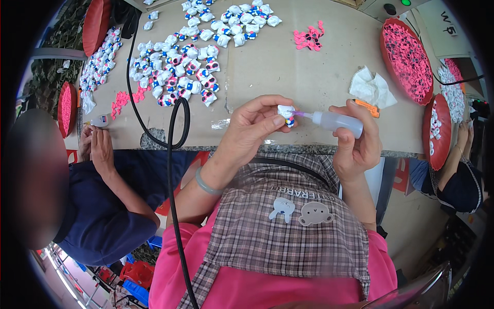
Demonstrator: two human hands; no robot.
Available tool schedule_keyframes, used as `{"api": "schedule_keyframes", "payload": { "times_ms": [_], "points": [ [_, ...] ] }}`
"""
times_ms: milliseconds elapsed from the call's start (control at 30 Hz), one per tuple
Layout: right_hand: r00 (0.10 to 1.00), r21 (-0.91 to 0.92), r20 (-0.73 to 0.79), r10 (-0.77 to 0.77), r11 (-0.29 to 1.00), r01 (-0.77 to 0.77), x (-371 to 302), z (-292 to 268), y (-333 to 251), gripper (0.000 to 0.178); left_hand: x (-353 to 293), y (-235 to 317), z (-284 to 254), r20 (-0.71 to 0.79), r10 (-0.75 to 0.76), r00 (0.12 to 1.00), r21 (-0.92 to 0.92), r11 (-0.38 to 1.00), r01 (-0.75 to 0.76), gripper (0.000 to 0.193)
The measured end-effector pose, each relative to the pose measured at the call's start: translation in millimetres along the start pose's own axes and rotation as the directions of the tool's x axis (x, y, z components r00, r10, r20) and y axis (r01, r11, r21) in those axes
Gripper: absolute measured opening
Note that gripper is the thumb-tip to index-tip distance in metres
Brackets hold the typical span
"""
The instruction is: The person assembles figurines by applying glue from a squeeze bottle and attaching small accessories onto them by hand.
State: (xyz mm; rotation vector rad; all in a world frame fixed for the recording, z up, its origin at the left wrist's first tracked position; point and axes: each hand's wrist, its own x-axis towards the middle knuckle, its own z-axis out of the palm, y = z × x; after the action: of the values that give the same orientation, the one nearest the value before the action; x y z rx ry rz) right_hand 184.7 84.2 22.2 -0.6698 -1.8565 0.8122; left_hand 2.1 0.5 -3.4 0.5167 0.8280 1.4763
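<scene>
White figurine (pixel 284 110) sits pinched in the left hand (pixel 260 119), partly covered by fingers (pixel 267 101); the right hand (pixel 363 136) curls around a bottle (pixel 337 123). Tip contact is unclear. Black cable (pixel 172 190) hides some table (pixel 257 72).

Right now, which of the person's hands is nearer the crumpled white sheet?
Right. The right hand, holding a squeeze bottle, is just below the white sheet in the picture; the left hand, holding a figurine, is farther left.

Beige worktable (pixel 262 64); pale floor (pixel 409 219)
</scene>
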Motion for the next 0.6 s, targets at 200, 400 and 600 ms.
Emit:
{"api": "schedule_keyframes", "payload": {
  "times_ms": [200, 400, 600],
  "points": [
    [1.000, -0.026, -0.001, -0.007, 1.000, 0.007, -0.6, -0.5, -0.6, 0.038, -1.6, 1.8, -1.4, -0.002, -0.047, 0.999, -0.051, 0.998, 0.047, 0.028],
    [1.000, -0.027, 0.005, -0.008, 1.000, 0.008, -2.2, -1.6, 0.0, 0.037, -2.4, 4.3, -1.8, 0.000, -0.073, 0.997, -0.068, 0.995, 0.072, 0.029],
    [1.000, -0.032, 0.017, -0.002, 0.999, 0.002, -3.1, -2.4, 1.0, 0.037, -2.3, 3.7, -3.0, 0.008, -0.088, 0.996, -0.076, 0.993, 0.089, 0.029]
  ]
}}
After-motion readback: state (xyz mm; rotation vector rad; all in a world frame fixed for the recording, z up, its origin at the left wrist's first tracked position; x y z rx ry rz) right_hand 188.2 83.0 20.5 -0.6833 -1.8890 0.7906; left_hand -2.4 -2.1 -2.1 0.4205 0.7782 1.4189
